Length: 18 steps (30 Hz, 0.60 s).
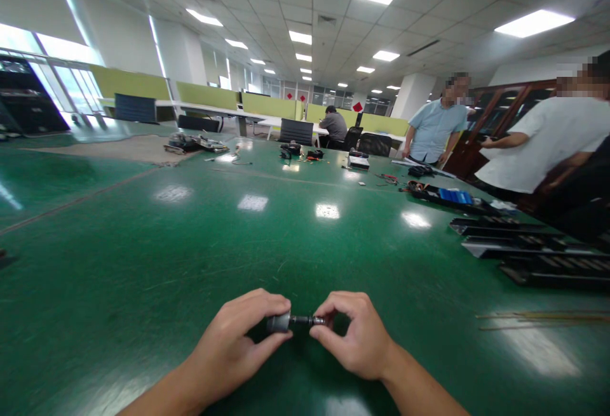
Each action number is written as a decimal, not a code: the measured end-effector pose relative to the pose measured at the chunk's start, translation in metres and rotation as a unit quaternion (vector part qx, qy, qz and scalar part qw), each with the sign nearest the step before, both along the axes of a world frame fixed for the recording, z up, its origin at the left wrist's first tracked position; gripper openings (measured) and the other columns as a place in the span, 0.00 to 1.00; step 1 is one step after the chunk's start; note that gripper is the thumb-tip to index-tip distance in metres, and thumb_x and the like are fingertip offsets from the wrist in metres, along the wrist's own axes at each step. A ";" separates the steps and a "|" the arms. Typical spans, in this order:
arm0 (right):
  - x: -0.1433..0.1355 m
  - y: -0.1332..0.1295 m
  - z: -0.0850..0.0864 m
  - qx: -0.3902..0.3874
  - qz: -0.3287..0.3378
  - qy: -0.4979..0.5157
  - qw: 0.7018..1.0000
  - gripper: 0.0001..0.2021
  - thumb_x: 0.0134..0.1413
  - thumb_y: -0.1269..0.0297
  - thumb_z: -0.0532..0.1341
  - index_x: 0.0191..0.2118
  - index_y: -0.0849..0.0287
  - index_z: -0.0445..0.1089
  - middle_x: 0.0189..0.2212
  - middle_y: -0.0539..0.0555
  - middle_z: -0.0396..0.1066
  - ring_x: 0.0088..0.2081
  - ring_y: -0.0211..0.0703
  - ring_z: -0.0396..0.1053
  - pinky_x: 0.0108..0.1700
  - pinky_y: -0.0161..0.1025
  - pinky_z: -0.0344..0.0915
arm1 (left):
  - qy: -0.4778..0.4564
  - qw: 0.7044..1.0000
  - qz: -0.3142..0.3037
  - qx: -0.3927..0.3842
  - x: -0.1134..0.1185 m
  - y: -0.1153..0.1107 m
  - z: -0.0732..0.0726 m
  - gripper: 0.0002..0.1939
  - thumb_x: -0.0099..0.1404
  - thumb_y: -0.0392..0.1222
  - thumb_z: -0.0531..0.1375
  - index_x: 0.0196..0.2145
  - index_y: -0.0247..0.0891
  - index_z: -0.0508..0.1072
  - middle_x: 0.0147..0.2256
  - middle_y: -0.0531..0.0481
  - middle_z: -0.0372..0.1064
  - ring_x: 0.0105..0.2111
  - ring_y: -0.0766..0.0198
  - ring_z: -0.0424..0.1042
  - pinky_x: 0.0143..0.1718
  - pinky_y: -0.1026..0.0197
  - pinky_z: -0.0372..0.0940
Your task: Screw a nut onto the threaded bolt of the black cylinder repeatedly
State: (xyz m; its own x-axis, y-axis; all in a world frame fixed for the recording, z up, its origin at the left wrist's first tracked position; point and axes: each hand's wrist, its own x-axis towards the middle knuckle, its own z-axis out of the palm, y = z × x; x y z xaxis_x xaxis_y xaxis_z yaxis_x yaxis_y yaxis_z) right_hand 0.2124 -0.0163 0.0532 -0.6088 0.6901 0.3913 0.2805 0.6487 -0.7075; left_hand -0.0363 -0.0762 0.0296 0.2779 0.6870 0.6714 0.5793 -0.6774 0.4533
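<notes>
Close to the table's near edge, both hands grip one small part, a dark grey cylinder with a thin black shaft (300,320); its exact kind I cannot make out. My left hand (241,330) pinches the thick cylinder (281,322) between thumb and fingers. At the other end of the shaft, my right hand (355,333) closes thumb and forefinger on a small metallic tip (318,321). The part lies level, just above or on the green tabletop (214,257); I cannot tell which. Fingers hide some of both ends.
Long black metal rails (534,248) and thin brass-coloured rods (538,321) lie at the right. Beyond them is a black tray with blue pieces (455,196). Small devices and wires (195,143) sit along the far side. Two people stand at the right; another sits at the back.
</notes>
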 end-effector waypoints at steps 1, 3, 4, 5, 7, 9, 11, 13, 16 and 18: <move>0.000 0.001 0.000 0.000 0.000 0.000 1.000 0.02 0.52 0.69 0.68 0.32 0.58 0.75 0.25 0.49 0.75 0.28 0.40 0.73 0.35 0.36 0.65 | 0.000 1.000 0.002 0.000 0.000 0.000 0.000 0.20 0.62 0.31 0.67 0.51 0.42 0.72 0.45 0.48 0.77 0.44 0.63 0.76 0.47 0.60 0.72; 0.000 0.002 0.000 0.001 -0.001 -0.001 1.000 0.02 0.52 0.69 0.68 0.32 0.58 0.75 0.26 0.49 0.75 0.28 0.40 0.73 0.35 0.36 0.65 | 0.000 1.000 0.003 -0.002 0.000 0.000 0.000 0.20 0.63 0.32 0.67 0.51 0.42 0.72 0.45 0.48 0.77 0.44 0.63 0.76 0.47 0.60 0.72; 0.001 0.002 0.000 0.001 -0.001 -0.001 1.000 0.02 0.52 0.69 0.68 0.32 0.58 0.75 0.26 0.49 0.75 0.28 0.40 0.73 0.35 0.36 0.65 | 0.001 1.000 0.004 -0.003 0.000 0.000 0.000 0.19 0.63 0.32 0.67 0.51 0.41 0.72 0.45 0.48 0.77 0.44 0.63 0.76 0.47 0.60 0.72; 0.001 0.003 0.000 0.002 -0.001 0.000 1.000 0.02 0.53 0.69 0.68 0.32 0.58 0.75 0.26 0.49 0.75 0.28 0.40 0.73 0.35 0.36 0.66 | 0.001 1.000 0.004 -0.003 0.000 0.000 0.000 0.19 0.63 0.32 0.67 0.51 0.41 0.72 0.45 0.48 0.77 0.44 0.63 0.76 0.47 0.60 0.72; 0.002 0.003 0.000 0.004 0.001 -0.002 1.000 0.02 0.53 0.69 0.67 0.32 0.58 0.75 0.26 0.49 0.75 0.28 0.40 0.73 0.35 0.37 0.66 | 0.001 1.000 0.005 -0.001 0.000 0.000 0.001 0.19 0.63 0.32 0.67 0.51 0.41 0.72 0.44 0.47 0.77 0.44 0.63 0.76 0.47 0.59 0.73; 0.003 0.003 0.000 0.007 0.003 -0.005 1.000 0.02 0.53 0.68 0.67 0.32 0.58 0.75 0.26 0.50 0.75 0.28 0.41 0.73 0.35 0.37 0.66 | 0.003 1.000 0.008 0.000 0.000 0.000 0.001 0.19 0.63 0.32 0.67 0.50 0.41 0.72 0.44 0.47 0.77 0.44 0.62 0.76 0.47 0.59 0.73; 0.004 0.003 0.001 0.009 0.004 -0.008 1.000 0.01 0.53 0.68 0.67 0.32 0.58 0.75 0.26 0.50 0.75 0.28 0.41 0.73 0.35 0.37 0.66 | 0.005 1.000 0.010 -0.001 -0.001 -0.001 0.001 0.19 0.63 0.33 0.67 0.50 0.41 0.72 0.44 0.47 0.77 0.44 0.62 0.76 0.47 0.59 0.73; 0.005 0.003 0.001 0.012 0.003 -0.008 1.000 0.01 0.53 0.68 0.67 0.33 0.58 0.75 0.26 0.50 0.75 0.28 0.41 0.73 0.35 0.37 0.66 | 0.006 1.000 0.010 -0.001 -0.001 -0.001 0.001 0.19 0.63 0.33 0.67 0.51 0.41 0.72 0.45 0.47 0.77 0.44 0.62 0.76 0.47 0.59 0.73; 0.006 0.005 0.002 0.013 0.002 -0.007 1.000 0.01 0.54 0.67 0.67 0.33 0.57 0.74 0.26 0.50 0.75 0.28 0.41 0.73 0.35 0.37 0.66 | 0.006 1.000 0.012 0.002 -0.002 0.000 0.001 0.19 0.63 0.33 0.67 0.51 0.41 0.72 0.45 0.46 0.77 0.44 0.61 0.76 0.47 0.58 0.73; 0.007 0.005 0.002 0.012 0.005 -0.006 1.000 0.01 0.54 0.67 0.67 0.33 0.57 0.74 0.26 0.50 0.75 0.28 0.41 0.73 0.35 0.37 0.66 | 0.006 1.000 0.012 0.001 -0.001 0.001 0.001 0.19 0.63 0.33 0.67 0.51 0.41 0.73 0.44 0.46 0.77 0.44 0.61 0.76 0.46 0.58 0.73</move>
